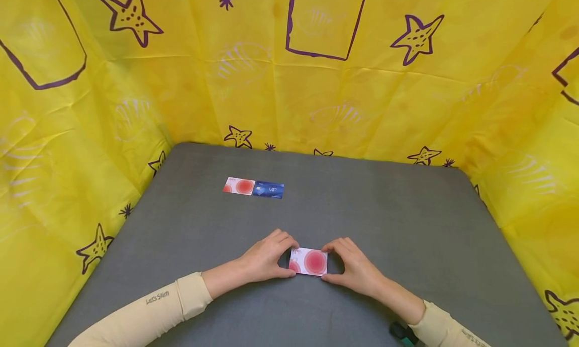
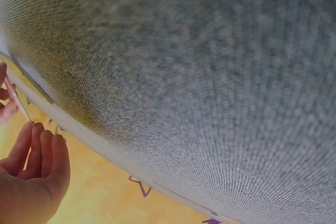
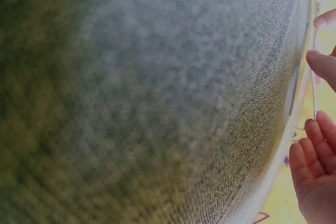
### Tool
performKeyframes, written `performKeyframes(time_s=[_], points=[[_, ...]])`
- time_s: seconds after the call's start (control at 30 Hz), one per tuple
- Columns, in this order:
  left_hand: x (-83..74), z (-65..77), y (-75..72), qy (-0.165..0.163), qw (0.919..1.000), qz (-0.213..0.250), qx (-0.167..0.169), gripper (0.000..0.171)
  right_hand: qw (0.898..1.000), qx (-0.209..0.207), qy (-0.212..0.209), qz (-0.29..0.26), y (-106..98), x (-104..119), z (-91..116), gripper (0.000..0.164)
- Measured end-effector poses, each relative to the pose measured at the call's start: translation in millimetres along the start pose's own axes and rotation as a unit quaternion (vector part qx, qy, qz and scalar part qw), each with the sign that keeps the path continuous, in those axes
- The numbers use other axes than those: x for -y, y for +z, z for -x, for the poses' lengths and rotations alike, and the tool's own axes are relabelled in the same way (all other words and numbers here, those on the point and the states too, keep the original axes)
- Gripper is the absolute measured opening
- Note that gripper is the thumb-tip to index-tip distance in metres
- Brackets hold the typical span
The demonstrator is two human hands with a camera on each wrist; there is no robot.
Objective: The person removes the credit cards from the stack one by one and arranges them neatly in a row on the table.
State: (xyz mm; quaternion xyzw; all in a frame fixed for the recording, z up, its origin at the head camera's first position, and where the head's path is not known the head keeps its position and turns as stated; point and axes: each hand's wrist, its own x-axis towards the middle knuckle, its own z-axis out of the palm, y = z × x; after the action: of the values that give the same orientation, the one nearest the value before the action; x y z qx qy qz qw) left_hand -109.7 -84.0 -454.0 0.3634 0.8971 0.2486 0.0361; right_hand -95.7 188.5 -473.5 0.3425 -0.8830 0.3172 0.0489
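Note:
A white card with pink-red circles [image 1: 308, 261] is between my two hands in the head view, its printed face up. My left hand [image 1: 267, 257] pinches its left end, thumb at the near corner and fingertips at the far corner. In the same way my right hand [image 1: 356, 267] grips the right end by its two corners. The left wrist view has the card [image 2: 19, 100] nearly edge-on, beside the fingertips of a hand [image 2: 39, 174]. At the right border of the right wrist view, fingertips [image 3: 311, 129] meet the thin card edge.
Farther back on the grey table [image 1: 384, 211] lie two cards side by side: a similar pink-and-white card [image 1: 238, 186] and a blue VIP card [image 1: 269, 190]. A yellow patterned curtain [image 1: 253, 101] encloses the back and sides. A dark object [image 1: 400, 332] shows by the right sleeve.

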Motion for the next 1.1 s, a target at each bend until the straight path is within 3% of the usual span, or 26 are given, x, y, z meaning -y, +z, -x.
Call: performKeyframes(time_s=[0.63, 0.9, 1.1], points=[[6.6, -5.8, -6.7, 0.049, 0.9983, -0.014, -0.029, 0.050, 1.000, -0.013, -0.014, 0.010, -4, -2, -7, 0.057], [11.9, -9.2, -10.6, 0.045, 0.9984, -0.020, -0.026, 0.051, 1.000, -0.009, -0.018, 0.015, -6, -3, -15, 0.057], [16.9, -14.7, -14.4, 0.054, 0.9974, -0.024, -0.042, 0.050, 0.999, -0.013, -0.024, 0.019, -9, -6, -24, 0.057]])
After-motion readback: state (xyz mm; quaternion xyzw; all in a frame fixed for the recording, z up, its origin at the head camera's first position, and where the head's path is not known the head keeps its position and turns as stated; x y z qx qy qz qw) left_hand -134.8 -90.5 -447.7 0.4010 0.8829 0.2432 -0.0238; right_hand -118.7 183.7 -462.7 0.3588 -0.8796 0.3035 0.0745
